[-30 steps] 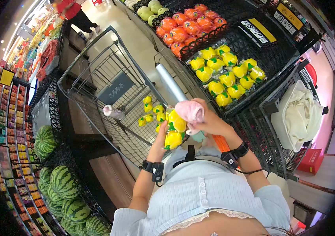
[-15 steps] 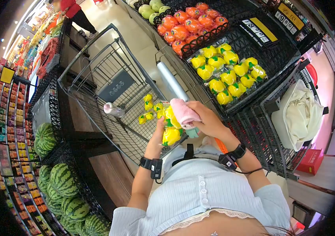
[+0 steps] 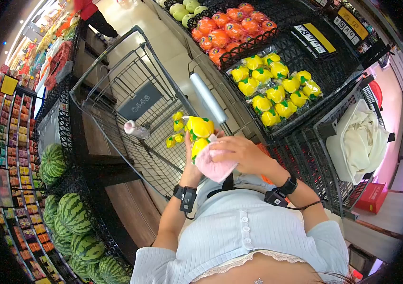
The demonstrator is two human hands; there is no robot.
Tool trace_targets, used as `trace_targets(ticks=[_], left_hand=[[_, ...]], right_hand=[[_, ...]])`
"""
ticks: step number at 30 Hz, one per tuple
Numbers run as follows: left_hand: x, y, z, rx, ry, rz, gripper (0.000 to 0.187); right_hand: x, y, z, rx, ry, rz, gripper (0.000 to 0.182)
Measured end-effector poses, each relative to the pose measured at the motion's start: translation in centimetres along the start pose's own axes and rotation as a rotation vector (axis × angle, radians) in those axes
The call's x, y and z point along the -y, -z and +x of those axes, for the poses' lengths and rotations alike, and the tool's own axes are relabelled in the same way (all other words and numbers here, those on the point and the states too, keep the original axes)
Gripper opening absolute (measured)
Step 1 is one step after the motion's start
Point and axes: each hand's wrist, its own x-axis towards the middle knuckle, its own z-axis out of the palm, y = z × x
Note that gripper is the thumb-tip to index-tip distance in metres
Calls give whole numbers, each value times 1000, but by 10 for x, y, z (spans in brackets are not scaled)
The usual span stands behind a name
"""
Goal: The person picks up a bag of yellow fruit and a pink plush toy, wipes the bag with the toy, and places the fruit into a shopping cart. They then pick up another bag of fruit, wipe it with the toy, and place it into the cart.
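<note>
My left hand [image 3: 191, 165] is closed around a clear-wrapped pack of yellow fruit [image 3: 200, 128] with green leaf-like tops, held in front of my waist. In my right hand [image 3: 243, 152] is a pink cloth [image 3: 216, 164], pressed against the lower part of that pack and hiding some of it. Beyond my hands stands a grey shopping cart [image 3: 140, 101]. Similar yellow fruit packs [image 3: 177, 127] lie inside it, along with a bottle-like item with a pale pink end [image 3: 136, 129].
To the right, a black display rack [image 3: 301, 112] bears wrapped yellow fruit [image 3: 277, 92] and orange-red fruit [image 3: 233, 31]. A roll of plastic bags [image 3: 208, 98] sits beside it. Watermelons [image 3: 75, 213] line the left stand. A white-lined crate [image 3: 357, 142] is at right. A person [image 3: 92, 16] stands far back.
The pink cloth has shifted from the pack's upper right side down over its lower part and now hangs more unfolded. The fruit pack has been tilted and raised slightly.
</note>
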Motion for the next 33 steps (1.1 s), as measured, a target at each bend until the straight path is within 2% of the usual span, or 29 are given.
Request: trace_targets(ticks=[4, 6, 7, 9, 10, 11, 13, 14, 17, 18, 21, 24, 27, 30, 33], left_hand=[[-4, -8, 7, 94, -5, -129, 67], [-8, -10, 10, 167, -5, -164, 69], [-11, -12, 12, 130, -64, -108, 70], [-15, -18, 11, 54, -181, 5, 71], [-19, -23, 3, 207, -14, -20, 73], [-18, -28, 1, 154, -9, 25, 72], [-16, -39, -2, 49, 2, 117, 73], [-16, -47, -7, 23, 7, 205, 64], [-8, -43, -4, -163, 41, 589, 56], [-9, -45, -5, -165, 82, 510, 48], [-12, -57, -6, -290, 123, 650, 47], [-14, -37, -1, -290, 157, 770, 44], [-8, -25, 3, -368, -54, 933, 42], [-15, -28, -2, -361, 143, 840, 43], [-15, -32, -6, -192, 155, 658, 45]], right_hand=[[0, 3, -14, 65, -134, 128, 41], [-2, 12, -20, 79, -394, 284, 45], [-4, 16, -22, 86, -523, 362, 47], [-11, 17, -27, -40, -764, 593, 49], [-17, 13, -28, -111, -807, 674, 51], [-22, 9, -30, -187, -846, 754, 52], [-31, -4, -28, -352, -766, 843, 54], [-33, -8, -27, -347, -788, 876, 57], [-33, -30, -19, -455, -784, 825, 52], [-38, -35, -22, -392, -807, 775, 53], [-41, -46, -31, -364, -828, 870, 53], [-43, -55, -40, -307, -830, 732, 52], [-49, -63, -45, -308, -834, 727, 52], [-42, -51, -45, -261, -819, 635, 53], [-28, -31, -39, -191, -833, 530, 52]])
